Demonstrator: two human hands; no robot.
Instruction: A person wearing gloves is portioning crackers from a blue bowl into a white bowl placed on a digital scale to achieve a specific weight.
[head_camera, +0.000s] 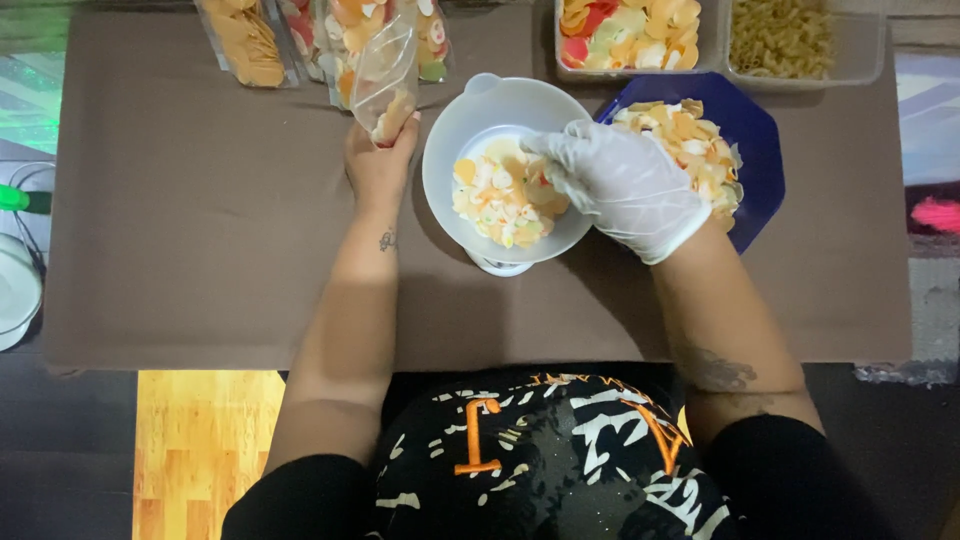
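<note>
A white bowl (450, 140) sits on a small white scale at the table's middle and holds pale yellow, orange and white raw crackers (497, 195). My right hand (625, 185), in a white glove, reaches into the bowl with its fingers closed on some crackers. My bare left hand (378, 160) is left of the bowl and grips a clear plastic bag (384, 72) by its lower end; the bag has a few crackers in it. A blue plate (748, 125) heaped with the same crackers lies right of the bowl, partly behind my gloved hand.
A brown cloth (190, 220) covers the table. Filled cracker bags (245, 40) lie along the far edge. Two clear tubs stand at the back right, one with coloured crackers (625, 30), one with pasta-like pieces (785, 38). White dishes (15, 290) sit at the left edge.
</note>
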